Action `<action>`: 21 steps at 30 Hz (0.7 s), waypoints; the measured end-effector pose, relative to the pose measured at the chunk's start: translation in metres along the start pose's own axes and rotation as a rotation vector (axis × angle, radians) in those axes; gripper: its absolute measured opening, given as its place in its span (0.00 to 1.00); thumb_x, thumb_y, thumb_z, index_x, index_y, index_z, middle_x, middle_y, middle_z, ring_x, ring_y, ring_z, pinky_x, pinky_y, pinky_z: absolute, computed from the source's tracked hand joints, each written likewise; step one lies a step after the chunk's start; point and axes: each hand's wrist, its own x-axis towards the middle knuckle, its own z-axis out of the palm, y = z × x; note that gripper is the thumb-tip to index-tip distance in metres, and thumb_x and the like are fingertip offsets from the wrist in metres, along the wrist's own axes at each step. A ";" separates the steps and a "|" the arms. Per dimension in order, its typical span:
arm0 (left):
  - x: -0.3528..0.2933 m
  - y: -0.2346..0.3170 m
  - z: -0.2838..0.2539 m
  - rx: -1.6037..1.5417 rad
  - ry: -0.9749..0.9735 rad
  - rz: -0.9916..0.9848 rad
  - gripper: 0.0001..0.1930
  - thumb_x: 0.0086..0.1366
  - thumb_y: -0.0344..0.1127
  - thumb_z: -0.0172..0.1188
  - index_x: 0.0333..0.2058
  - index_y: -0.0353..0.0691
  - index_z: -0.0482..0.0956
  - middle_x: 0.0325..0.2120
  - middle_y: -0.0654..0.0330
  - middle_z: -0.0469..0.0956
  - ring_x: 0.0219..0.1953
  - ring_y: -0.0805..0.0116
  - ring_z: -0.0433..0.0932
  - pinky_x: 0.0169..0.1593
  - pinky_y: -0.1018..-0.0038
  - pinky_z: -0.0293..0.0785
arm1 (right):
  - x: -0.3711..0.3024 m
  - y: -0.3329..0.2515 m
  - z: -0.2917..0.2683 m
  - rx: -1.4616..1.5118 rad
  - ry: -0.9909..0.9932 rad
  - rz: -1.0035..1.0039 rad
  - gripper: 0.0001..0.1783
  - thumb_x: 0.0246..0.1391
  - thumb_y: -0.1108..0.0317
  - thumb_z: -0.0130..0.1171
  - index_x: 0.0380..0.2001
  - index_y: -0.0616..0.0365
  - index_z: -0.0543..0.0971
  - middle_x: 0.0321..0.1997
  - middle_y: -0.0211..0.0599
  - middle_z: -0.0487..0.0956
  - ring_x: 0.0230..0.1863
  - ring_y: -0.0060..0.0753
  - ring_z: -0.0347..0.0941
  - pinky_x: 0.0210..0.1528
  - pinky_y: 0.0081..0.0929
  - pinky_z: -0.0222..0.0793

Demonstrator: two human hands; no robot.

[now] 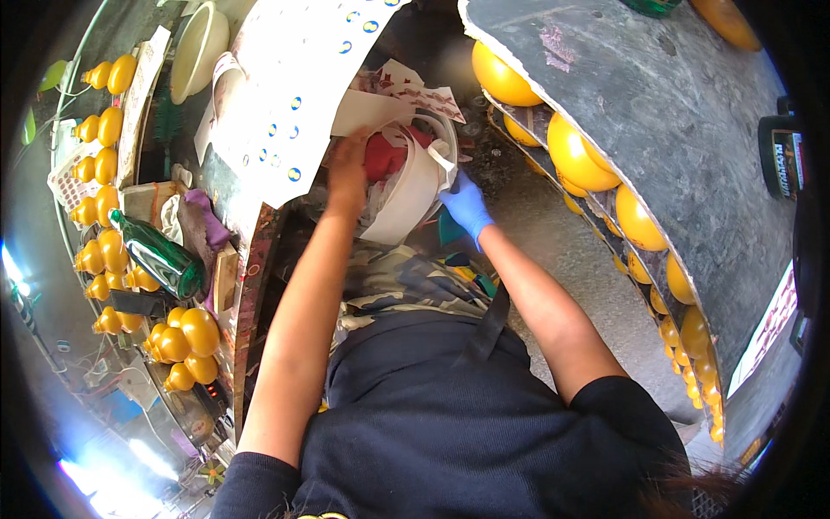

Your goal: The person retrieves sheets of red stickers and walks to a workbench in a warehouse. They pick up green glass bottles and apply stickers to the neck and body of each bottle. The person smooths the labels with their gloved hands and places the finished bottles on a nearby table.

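Blue-gloved right hand [467,206], curled by the bucket [450,138] at four o'clock, should steady it; hold unclear. Bare left hand [348,164], nine o'clock, blurs: openness and hold unclear.

Head cam: left fisheye of head-worn pair. Sits above shirt [458,415], looks steeply down, picture top = forward. Shirt closest, fills lower middle. Forearms [298,329] run up from below; left hand [348,164] and right hand [467,206] at arm's reach, upper middle. Floor [562,268] farther down. Very wide: grey table [648,95] edge bends right, black rim round corners.
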 end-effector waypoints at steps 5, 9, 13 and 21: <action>-0.062 -0.005 0.028 0.792 -0.325 0.500 0.19 0.64 0.34 0.47 0.52 0.36 0.69 0.57 0.48 0.63 0.58 0.48 0.62 0.59 0.60 0.59 | 0.000 -0.006 0.002 -0.016 0.025 -0.046 0.29 0.43 0.64 0.60 0.52 0.55 0.69 0.48 0.46 0.76 0.48 0.48 0.74 0.51 0.35 0.68; -0.062 -0.008 0.021 0.911 -0.311 0.500 0.19 0.62 0.34 0.49 0.51 0.34 0.68 0.59 0.50 0.61 0.58 0.49 0.62 0.58 0.54 0.58 | 0.017 0.020 0.009 -0.655 0.158 -0.927 0.21 0.46 0.67 0.58 0.46 0.60 0.74 0.44 0.45 0.77 0.42 0.39 0.74 0.46 0.30 0.70; -0.067 -0.006 0.019 1.011 -0.296 0.521 0.20 0.62 0.35 0.49 0.52 0.35 0.68 0.60 0.52 0.59 0.59 0.51 0.62 0.58 0.55 0.57 | 0.026 0.041 0.020 -0.118 0.024 -0.520 0.19 0.52 0.66 0.55 0.47 0.61 0.73 0.46 0.43 0.77 0.45 0.33 0.74 0.46 0.28 0.70; -0.033 -0.031 -0.034 0.956 -0.036 0.314 0.24 0.59 0.40 0.53 0.53 0.36 0.66 0.47 0.46 0.71 0.48 0.50 0.72 0.51 0.64 0.69 | 0.009 0.003 0.010 -0.045 -0.031 -0.021 0.34 0.44 0.62 0.61 0.57 0.55 0.65 0.48 0.49 0.76 0.51 0.48 0.73 0.51 0.36 0.68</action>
